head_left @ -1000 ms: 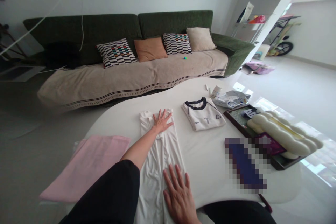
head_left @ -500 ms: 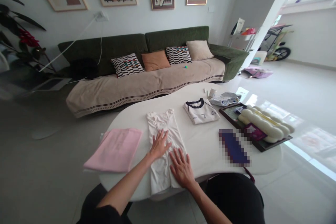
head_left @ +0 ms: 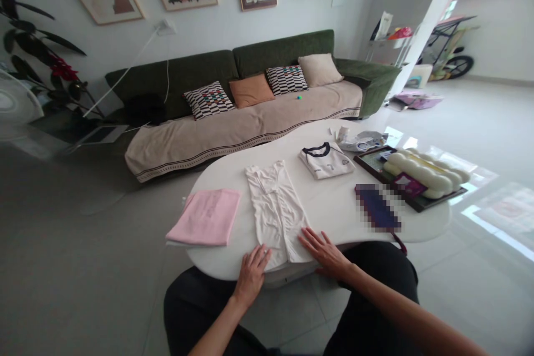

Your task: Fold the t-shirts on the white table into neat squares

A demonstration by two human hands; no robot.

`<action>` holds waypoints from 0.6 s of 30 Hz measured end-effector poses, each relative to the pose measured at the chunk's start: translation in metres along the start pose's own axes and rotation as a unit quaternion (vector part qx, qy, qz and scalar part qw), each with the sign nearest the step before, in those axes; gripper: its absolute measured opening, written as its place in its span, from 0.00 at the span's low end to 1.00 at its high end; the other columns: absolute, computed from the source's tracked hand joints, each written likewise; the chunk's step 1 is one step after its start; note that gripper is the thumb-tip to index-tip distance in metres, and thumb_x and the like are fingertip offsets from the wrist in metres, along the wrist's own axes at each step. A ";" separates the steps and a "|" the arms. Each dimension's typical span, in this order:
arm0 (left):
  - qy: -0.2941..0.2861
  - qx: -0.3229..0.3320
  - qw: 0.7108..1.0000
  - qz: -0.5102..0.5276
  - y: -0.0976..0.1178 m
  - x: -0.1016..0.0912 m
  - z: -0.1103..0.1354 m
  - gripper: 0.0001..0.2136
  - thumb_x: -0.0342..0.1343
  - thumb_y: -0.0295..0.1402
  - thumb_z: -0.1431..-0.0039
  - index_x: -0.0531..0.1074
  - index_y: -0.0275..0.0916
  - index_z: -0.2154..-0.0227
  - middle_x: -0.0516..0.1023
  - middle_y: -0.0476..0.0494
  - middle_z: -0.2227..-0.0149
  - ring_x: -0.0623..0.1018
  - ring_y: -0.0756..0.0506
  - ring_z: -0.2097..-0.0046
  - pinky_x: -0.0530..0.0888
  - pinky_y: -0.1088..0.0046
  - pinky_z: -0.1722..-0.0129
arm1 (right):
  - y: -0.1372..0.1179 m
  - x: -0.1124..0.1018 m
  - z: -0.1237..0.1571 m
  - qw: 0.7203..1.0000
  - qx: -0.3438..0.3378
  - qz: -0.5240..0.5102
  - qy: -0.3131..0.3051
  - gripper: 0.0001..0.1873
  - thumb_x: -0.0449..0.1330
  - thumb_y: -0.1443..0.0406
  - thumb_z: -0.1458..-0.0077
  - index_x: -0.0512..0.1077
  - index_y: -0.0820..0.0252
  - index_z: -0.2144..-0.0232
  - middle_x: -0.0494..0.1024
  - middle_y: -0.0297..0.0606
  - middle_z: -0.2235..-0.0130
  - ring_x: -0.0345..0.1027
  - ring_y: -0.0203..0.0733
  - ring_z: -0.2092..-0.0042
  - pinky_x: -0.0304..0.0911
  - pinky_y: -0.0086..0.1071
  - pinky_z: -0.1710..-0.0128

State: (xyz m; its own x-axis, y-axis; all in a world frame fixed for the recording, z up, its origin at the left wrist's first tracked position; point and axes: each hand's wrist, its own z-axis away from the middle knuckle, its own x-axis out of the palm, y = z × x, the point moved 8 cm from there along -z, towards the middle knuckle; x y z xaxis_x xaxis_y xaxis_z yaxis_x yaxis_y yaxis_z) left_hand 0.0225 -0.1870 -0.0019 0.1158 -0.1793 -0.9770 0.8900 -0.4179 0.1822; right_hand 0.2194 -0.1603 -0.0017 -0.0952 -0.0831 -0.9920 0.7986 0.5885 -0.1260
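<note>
A long white garment (head_left: 276, 206) lies folded lengthwise on the white oval table (head_left: 337, 206), its near end at the table's front edge. My left hand (head_left: 253, 271) rests flat at the garment's near left corner, fingers stretched out. My right hand (head_left: 324, 250) lies flat at the near right corner, fingers spread. Neither hand grips anything.
A folded pink cloth (head_left: 206, 217) lies left of the garment, a folded white jersey (head_left: 326, 159) beyond it to the right. A dark tray (head_left: 375, 164) with a cream cushion-like thing (head_left: 421, 172) sits at the right. A green sofa (head_left: 258, 94) stands behind.
Both hands slid down the white garment toward me, from its far and middle parts to its near end. The camera pulled back and rose.
</note>
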 end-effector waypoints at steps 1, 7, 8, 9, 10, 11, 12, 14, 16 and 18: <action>0.012 -0.007 1.000 -0.002 0.001 -0.002 -0.002 0.34 0.46 0.20 0.52 0.49 0.51 0.41 0.52 0.47 0.39 0.54 0.42 0.40 0.56 0.58 0.44 | 0.000 0.005 0.003 1.000 0.010 0.023 0.016 0.43 0.53 0.72 0.54 0.39 0.58 0.38 0.40 0.43 0.37 0.31 0.48 0.37 0.37 0.51 0.43; 0.040 -0.015 0.999 0.012 0.009 -0.010 0.000 0.32 0.49 0.21 0.51 0.54 0.54 0.43 0.61 0.48 0.43 0.60 0.43 0.44 0.57 0.61 0.45 | -0.004 0.014 0.003 0.994 0.061 0.054 0.071 0.36 0.41 0.80 0.52 0.47 0.57 0.40 0.48 0.41 0.38 0.38 0.46 0.38 0.45 0.51 0.45; 0.039 -0.011 0.999 0.017 0.010 -0.011 0.002 0.32 0.49 0.21 0.51 0.55 0.54 0.44 0.61 0.48 0.44 0.60 0.43 0.44 0.58 0.62 0.45 | -0.006 0.013 0.003 0.995 0.057 0.047 0.068 0.36 0.41 0.80 0.52 0.48 0.57 0.40 0.50 0.41 0.38 0.39 0.46 0.38 0.46 0.50 0.45; 0.037 -0.010 0.999 0.022 0.011 -0.012 0.005 0.31 0.49 0.20 0.51 0.56 0.53 0.44 0.62 0.47 0.44 0.61 0.44 0.45 0.58 0.62 0.45 | -0.008 0.011 0.005 0.996 0.051 0.040 0.065 0.36 0.41 0.80 0.52 0.49 0.57 0.40 0.51 0.40 0.39 0.40 0.45 0.38 0.47 0.49 0.45; 0.034 -0.010 0.999 0.026 0.012 -0.012 0.008 0.31 0.48 0.20 0.51 0.57 0.53 0.45 0.63 0.47 0.45 0.61 0.44 0.45 0.58 0.63 0.45 | -0.009 0.009 0.008 0.997 0.044 0.033 0.060 0.37 0.41 0.80 0.52 0.50 0.56 0.41 0.51 0.40 0.39 0.41 0.45 0.38 0.47 0.48 0.45; 0.029 -0.010 0.999 0.030 0.012 -0.011 0.010 0.30 0.47 0.19 0.50 0.58 0.53 0.45 0.63 0.47 0.45 0.61 0.44 0.46 0.58 0.63 0.45 | -0.011 0.007 0.012 0.997 0.038 0.026 0.055 0.37 0.41 0.80 0.53 0.50 0.56 0.41 0.52 0.40 0.39 0.42 0.45 0.38 0.48 0.48 0.45; 0.023 -0.011 0.999 0.035 0.013 -0.010 0.014 0.29 0.46 0.19 0.50 0.59 0.53 0.45 0.64 0.47 0.46 0.62 0.44 0.46 0.59 0.63 0.46 | -0.013 0.004 0.016 0.998 0.033 0.017 0.049 0.38 0.41 0.81 0.54 0.51 0.56 0.41 0.53 0.40 0.39 0.43 0.45 0.39 0.48 0.47 0.45; 0.005 -0.011 0.999 0.049 0.016 -0.009 0.020 0.29 0.45 0.20 0.49 0.59 0.54 0.46 0.65 0.47 0.46 0.62 0.44 0.47 0.59 0.63 0.47 | -0.018 -0.002 0.025 0.999 0.024 -0.005 0.033 0.38 0.42 0.81 0.56 0.54 0.56 0.42 0.55 0.41 0.40 0.44 0.45 0.39 0.50 0.46 0.46; -0.022 -0.003 0.997 0.067 0.020 -0.011 0.027 0.29 0.47 0.21 0.50 0.60 0.55 0.46 0.65 0.47 0.46 0.63 0.43 0.47 0.60 0.62 0.47 | -0.024 -0.013 0.033 0.999 0.012 -0.041 0.013 0.36 0.42 0.80 0.55 0.58 0.56 0.44 0.60 0.41 0.42 0.48 0.45 0.40 0.53 0.44 0.47; -0.063 0.018 0.993 0.095 0.026 -0.020 0.033 0.28 0.48 0.22 0.50 0.61 0.56 0.47 0.67 0.47 0.48 0.65 0.43 0.48 0.61 0.63 0.49 | -0.031 -0.029 0.040 0.995 -0.007 -0.096 -0.012 0.34 0.43 0.79 0.55 0.61 0.55 0.46 0.65 0.40 0.45 0.54 0.44 0.43 0.56 0.41 0.49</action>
State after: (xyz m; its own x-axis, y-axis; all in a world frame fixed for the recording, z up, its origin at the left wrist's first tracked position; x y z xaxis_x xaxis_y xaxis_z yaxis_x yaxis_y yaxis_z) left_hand 0.0289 -0.2240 0.0257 0.2215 -0.3665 -0.9037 0.8409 -0.3975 0.3673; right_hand 0.2210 -0.2079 0.0315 -0.2305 -0.2138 -0.9493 0.7593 0.5707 -0.3128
